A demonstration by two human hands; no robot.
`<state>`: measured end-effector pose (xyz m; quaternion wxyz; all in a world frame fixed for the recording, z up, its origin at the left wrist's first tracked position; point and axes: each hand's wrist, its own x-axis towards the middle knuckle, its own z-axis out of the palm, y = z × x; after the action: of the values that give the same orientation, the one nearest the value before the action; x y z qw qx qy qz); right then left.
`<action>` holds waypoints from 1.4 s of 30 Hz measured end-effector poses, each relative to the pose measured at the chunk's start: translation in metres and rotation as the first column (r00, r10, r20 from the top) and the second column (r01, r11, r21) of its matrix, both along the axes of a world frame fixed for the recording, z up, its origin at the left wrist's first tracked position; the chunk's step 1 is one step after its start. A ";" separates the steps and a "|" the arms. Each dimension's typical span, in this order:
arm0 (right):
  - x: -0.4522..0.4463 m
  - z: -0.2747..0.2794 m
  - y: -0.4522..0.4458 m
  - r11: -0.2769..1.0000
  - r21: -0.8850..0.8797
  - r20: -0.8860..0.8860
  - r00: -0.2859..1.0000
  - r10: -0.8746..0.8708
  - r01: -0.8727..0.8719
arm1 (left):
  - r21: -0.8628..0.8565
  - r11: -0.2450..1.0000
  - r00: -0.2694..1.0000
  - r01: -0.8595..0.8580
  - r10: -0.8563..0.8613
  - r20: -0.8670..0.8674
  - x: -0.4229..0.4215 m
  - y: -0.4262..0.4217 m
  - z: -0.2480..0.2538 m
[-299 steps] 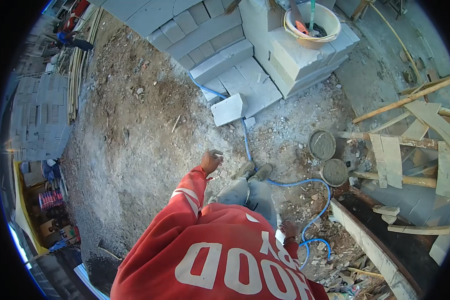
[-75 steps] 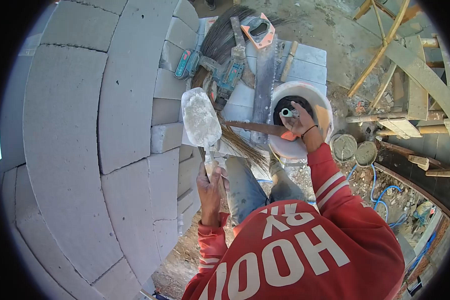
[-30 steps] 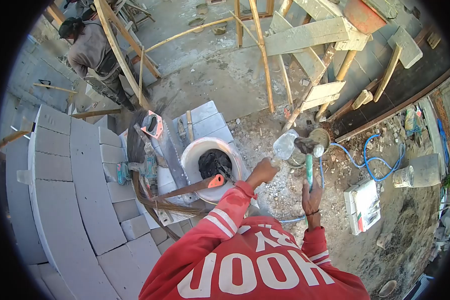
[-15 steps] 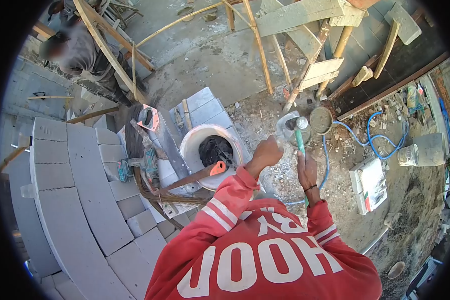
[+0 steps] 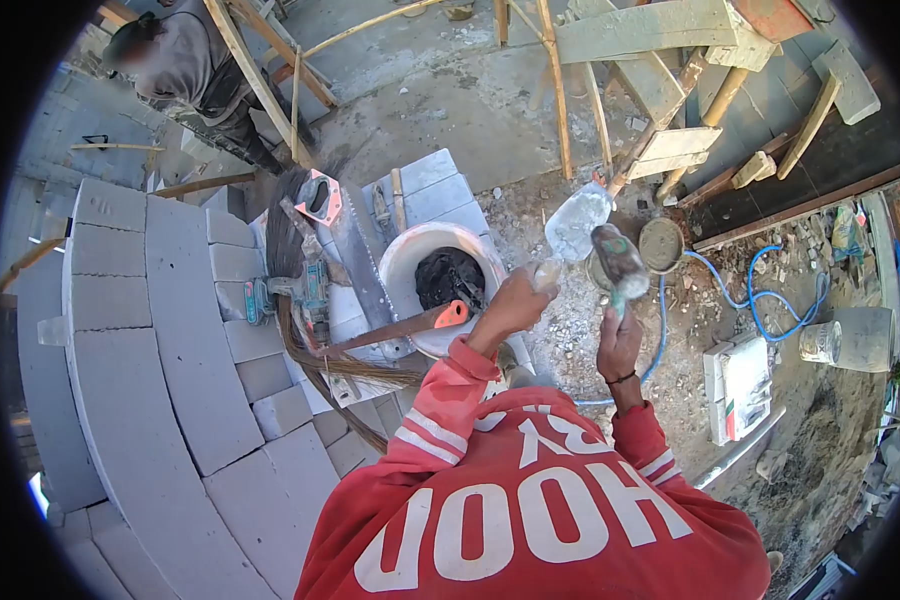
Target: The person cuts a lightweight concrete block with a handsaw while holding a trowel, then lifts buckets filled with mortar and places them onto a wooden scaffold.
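Observation:
My left hand (image 5: 513, 305) is closed round the handle of a trowel (image 5: 578, 224), whose broad pale blade points up and away from me. Just right of it, my right hand (image 5: 620, 345) grips the green handle of a mallet (image 5: 620, 258), its dark head close to the blade. Whether the two tools touch I cannot tell. Left of my hands stands a white bucket (image 5: 403, 262) with something black inside, and an orange-handled saw (image 5: 400, 330) lies across its rim. Another saw (image 5: 355, 250), a teal power drill (image 5: 315, 290) and a straw broom (image 5: 288, 210) rest on the blocks beside it.
Stacked grey blocks (image 5: 185, 330) form a wall on the left. A co-worker (image 5: 195, 70) bends over at the upper left behind wooden poles. Wooden framing (image 5: 670, 150) stands at the upper right. A round mortar container (image 5: 661, 245), a blue hose (image 5: 760, 310) and a white box (image 5: 740, 390) lie on the ground.
Since ten seconds ago, the trowel and mallet have come into my hands, and I have moved beside the bucket. Over the last half second the mallet head has tilted away from the trowel blade.

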<state>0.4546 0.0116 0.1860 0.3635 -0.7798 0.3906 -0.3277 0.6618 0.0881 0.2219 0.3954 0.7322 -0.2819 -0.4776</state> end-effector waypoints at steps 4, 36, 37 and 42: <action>0.025 -0.016 0.010 0.949 0.310 -0.195 0.981 0.009 0.053 | 0.105 0.994 0.884 0.037 -0.082 0.461 -0.001 0.020 -0.065; 0.040 0.025 -0.001 0.985 0.143 0.115 0.990 0.080 -0.096 | 0.071 0.995 0.997 -0.075 0.073 0.032 0.009 0.041 0.014; 0.038 0.009 0.002 0.985 0.134 0.110 0.989 0.096 -0.110 | 0.067 0.998 0.996 -0.018 0.012 0.088 -0.001 0.042 0.021; 0.038 -0.040 0.003 0.980 0.152 -0.300 0.939 0.167 -0.126 | -0.099 0.991 0.982 -0.087 0.101 0.157 -0.007 0.078 -0.057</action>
<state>0.4927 0.0145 0.1457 0.3709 -0.8232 0.4042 -0.1463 0.6545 0.1664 0.1652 0.4265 0.7622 -0.2997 -0.3839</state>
